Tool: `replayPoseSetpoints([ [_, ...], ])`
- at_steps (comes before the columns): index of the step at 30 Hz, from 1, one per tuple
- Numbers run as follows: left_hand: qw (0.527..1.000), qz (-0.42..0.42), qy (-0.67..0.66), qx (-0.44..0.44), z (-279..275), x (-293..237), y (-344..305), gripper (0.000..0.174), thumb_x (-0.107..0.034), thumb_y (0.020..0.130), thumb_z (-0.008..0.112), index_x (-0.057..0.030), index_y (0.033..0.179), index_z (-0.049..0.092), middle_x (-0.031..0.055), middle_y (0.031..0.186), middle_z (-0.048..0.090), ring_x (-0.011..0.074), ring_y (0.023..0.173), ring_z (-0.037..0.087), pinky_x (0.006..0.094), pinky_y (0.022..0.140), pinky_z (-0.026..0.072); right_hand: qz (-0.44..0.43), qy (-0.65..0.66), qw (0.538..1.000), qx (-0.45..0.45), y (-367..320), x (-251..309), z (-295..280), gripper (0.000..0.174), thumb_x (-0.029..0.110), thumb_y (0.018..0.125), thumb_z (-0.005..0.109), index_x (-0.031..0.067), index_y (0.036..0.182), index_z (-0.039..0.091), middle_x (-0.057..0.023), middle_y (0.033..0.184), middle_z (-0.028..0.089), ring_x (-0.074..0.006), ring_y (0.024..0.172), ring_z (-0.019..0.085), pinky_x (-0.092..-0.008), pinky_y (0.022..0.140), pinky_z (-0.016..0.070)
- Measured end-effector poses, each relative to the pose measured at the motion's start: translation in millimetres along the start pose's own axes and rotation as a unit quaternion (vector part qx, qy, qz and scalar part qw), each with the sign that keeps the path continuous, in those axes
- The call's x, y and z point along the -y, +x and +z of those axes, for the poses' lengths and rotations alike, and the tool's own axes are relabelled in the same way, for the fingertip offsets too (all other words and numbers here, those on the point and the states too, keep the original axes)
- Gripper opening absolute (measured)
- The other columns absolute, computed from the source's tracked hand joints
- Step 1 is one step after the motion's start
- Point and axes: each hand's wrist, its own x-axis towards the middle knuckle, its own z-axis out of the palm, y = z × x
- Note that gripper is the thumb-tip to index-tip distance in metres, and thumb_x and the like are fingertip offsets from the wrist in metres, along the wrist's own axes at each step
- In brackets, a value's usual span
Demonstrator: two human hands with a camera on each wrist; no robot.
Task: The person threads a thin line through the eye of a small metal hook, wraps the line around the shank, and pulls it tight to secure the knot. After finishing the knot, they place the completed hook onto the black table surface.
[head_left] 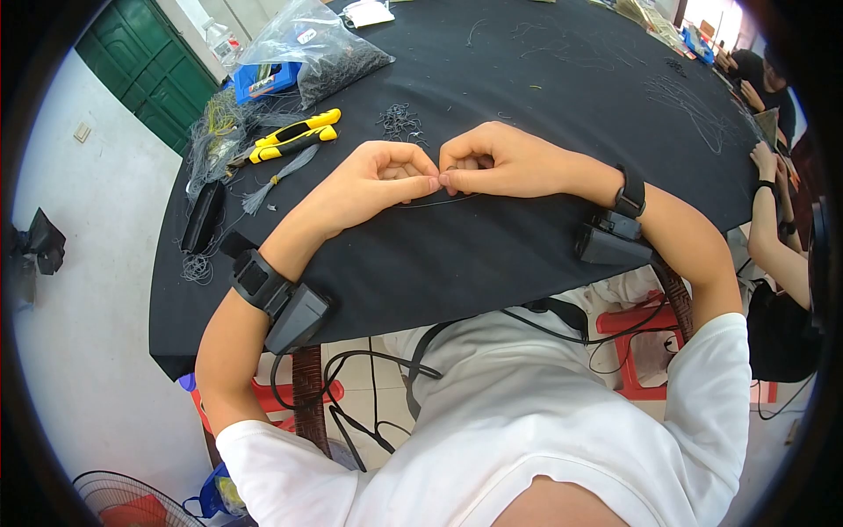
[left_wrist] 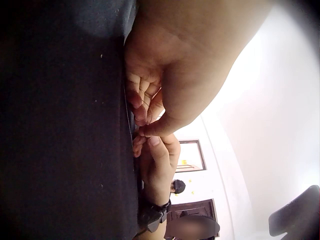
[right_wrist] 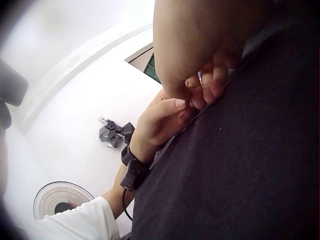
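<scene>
Tip to tip here: the left hand (head_left: 373, 180) and the right hand (head_left: 514, 164) meet over the table, thumbs nearly nose to nose, each thumb and forefinger pinching a thin cord (head_left: 437, 204). Both hands are drawn in, the remaining fingers curled toward the palms, and the cord bows in a shallow arc just on the body side of the fingertips. Look at those arms, elbows out wide, forearms angling inward, a black wrist strap (head_left: 630, 191) on the right, another on the left. Just beyond the hands, a tangle of dark cord (head_left: 401, 123) lies on the black tablecloth (head_left: 386, 277). Off to the left, a grey tassel-like bundle (head_left: 279, 181), then yellow-and-black pliers (head_left: 290, 147), and farther out, a clear plastic bag (head_left: 338, 75) bulging with dark material.
</scene>
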Motion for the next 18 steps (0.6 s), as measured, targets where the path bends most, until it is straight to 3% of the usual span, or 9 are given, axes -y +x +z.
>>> replayPoseSetpoints([
  [14,1.0,-0.001,-0.004,0.002,1.0,-2.3,-0.6,0.015,-0.015,0.088,0.063,-0.0002,0.092,0.064,-0.0014,0.08,0.062,0.0016,0.072,0.054,0.0161,0.066,0.0426,0.0,0.004,1.0,-0.004,0.0,-0.6,0.8,0.022,0.022,0.09,0.056,0.0041,0.08,0.064,0.0048,0.058,0.052,-0.0024,0.054,0.04,-0.0218,0.051,0.0308],
  [17,1.0,-0.004,0.001,-0.009,3.2,-2.2,-0.9,0.016,-0.018,0.087,0.064,-0.0026,0.091,0.063,-0.0039,0.075,0.056,0.0018,0.068,0.048,0.0167,0.062,0.0363,0.001,0.002,1.0,-0.004,0.2,0.5,0.8,0.022,0.022,0.09,0.056,0.0041,0.08,0.064,0.0049,0.058,0.051,-0.0023,0.054,0.039,-0.0218,0.051,0.0307],
  [18,1.0,-0.005,0.0,-0.006,2.6,-2.3,-0.9,0.016,-0.017,0.088,0.064,-0.0019,0.091,0.063,-0.0034,0.076,0.058,0.0016,0.069,0.05,0.0163,0.063,0.0382,0.001,0.001,1.0,-0.005,0.3,0.7,0.9,0.022,0.022,0.09,0.056,0.0041,0.08,0.064,0.005,0.058,0.051,-0.0023,0.053,0.039,-0.0218,0.051,0.0306],
])
